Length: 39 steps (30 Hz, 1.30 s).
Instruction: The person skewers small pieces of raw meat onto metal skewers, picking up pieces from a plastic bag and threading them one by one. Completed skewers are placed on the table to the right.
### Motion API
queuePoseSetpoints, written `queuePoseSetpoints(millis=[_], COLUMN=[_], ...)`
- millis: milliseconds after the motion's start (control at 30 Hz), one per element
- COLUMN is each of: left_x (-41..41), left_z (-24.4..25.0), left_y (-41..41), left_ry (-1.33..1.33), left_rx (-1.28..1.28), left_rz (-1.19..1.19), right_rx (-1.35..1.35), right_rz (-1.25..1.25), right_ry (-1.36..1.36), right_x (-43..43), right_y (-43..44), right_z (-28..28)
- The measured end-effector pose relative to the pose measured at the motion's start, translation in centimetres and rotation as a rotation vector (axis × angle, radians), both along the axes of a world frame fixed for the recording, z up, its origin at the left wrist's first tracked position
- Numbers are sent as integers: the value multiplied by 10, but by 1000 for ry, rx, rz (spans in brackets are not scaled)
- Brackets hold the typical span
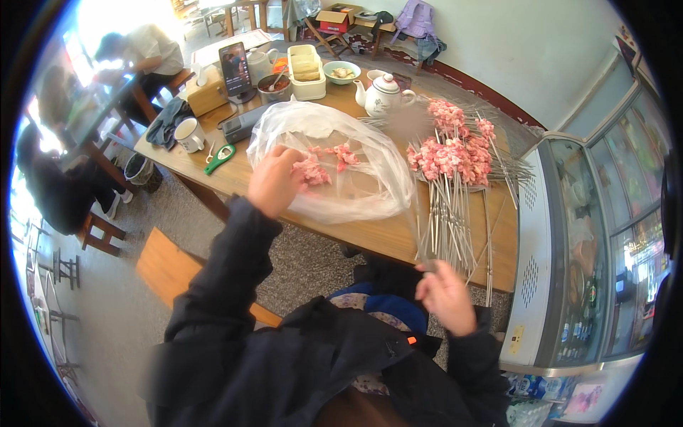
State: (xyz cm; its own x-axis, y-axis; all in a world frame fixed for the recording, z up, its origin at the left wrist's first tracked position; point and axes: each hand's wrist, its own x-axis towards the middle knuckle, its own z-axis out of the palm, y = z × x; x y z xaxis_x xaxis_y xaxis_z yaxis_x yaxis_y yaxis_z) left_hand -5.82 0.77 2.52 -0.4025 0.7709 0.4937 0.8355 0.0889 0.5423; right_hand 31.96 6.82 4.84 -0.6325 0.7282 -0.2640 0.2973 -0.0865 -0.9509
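Note:
My left hand (275, 179) is at the near left side of a clear plastic bag (320, 205), beside small pieces of raw meat (314, 173) in it. Its fingertips are bent down at the meat and partly hidden. My right hand (445, 293) is just off the table's front edge, its fingers closed on the near end of a thin metal skewer (419, 229). The skewer points up and away and is blurred; its far end is not distinct. Right of the bag lies a heap of metal skewers (453, 224) with raw meat (453, 160) threaded at their far ends.
A white teapot (385, 96), a phone (235, 69) on a stand, a lidless cream container (307, 74), a bowl (341, 72) and a metal pot (274, 88) stand behind the bag. A mug (189, 135) and green bottle opener (220, 159) are left. A glass-door fridge (576, 213) adjoins the table's right.

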Motion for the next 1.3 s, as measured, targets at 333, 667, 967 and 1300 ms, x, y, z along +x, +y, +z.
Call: queuePoseSetpoints(millis=[333,667,967,1300], left_x=[-29,-5,1,35], left_z=[-8,-23,-21,-14], left_y=[6,-8,1,4], left_ry=[44,3,0,-1149], left_rx=[-128,-168,-236,70], left_rz=[-136,-208,-357,-335], right_rx=[46,-236,-301,-389], right_rz=[12,50,19,-21], right_ry=[68,159,177,287], right_x=[-62,-65,-56,-56], right_y=[-16,-12,-13,-16], right_z=[-42,-68,-69,-61])
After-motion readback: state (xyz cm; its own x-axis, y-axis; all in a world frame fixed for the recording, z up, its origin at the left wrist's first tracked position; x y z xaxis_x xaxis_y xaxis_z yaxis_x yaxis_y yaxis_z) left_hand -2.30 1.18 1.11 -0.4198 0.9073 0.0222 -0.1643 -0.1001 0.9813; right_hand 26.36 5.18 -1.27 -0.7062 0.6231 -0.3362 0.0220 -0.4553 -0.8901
